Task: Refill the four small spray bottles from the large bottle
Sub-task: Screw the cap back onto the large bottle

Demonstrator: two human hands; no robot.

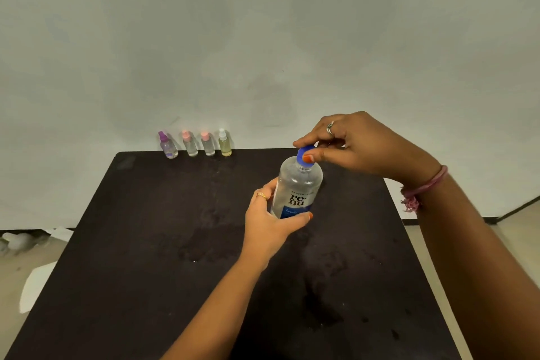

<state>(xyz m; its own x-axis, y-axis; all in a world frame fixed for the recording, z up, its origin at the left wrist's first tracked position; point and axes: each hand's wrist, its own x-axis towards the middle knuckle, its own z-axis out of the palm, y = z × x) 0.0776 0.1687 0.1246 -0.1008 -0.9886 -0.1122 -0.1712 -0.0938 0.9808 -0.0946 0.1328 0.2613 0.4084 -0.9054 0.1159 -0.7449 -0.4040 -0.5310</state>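
At the far left of the dark table [122,242], against the wall, stand the four small spray bottles in one row, upright and just beside each other: purple-cap bottle [167,145], then first pink-cap bottle [189,145], second pink-cap bottle [207,145], and white-cap bottle [224,143] w/ yellowish liquid. All four have their spray tops on. I think they are put at the back edge so the middle of the table is free for pouring, and in a row so each can be taken in turn.

More to the right, approx. the centre of the table, is the large bottle [296,188], clear, w/ a blue label. It looks nearly full, but the level is hard to read. The left hand [271,221] grips its lower body, fingers and thumb curled round the label part; this is probably to stop the bottle from turning. Whether the base rests on the table or is lifted a little, I cannot tell.

Right again, the right hand [356,145] comes from above and pinches the blue cap [304,155] btw. thumb and fingertips, the other fingers curled. So the cap is on, and to me this is the step of unscrewing it. No small bottle is opened yet, so the refilling itself seems not yet begun.
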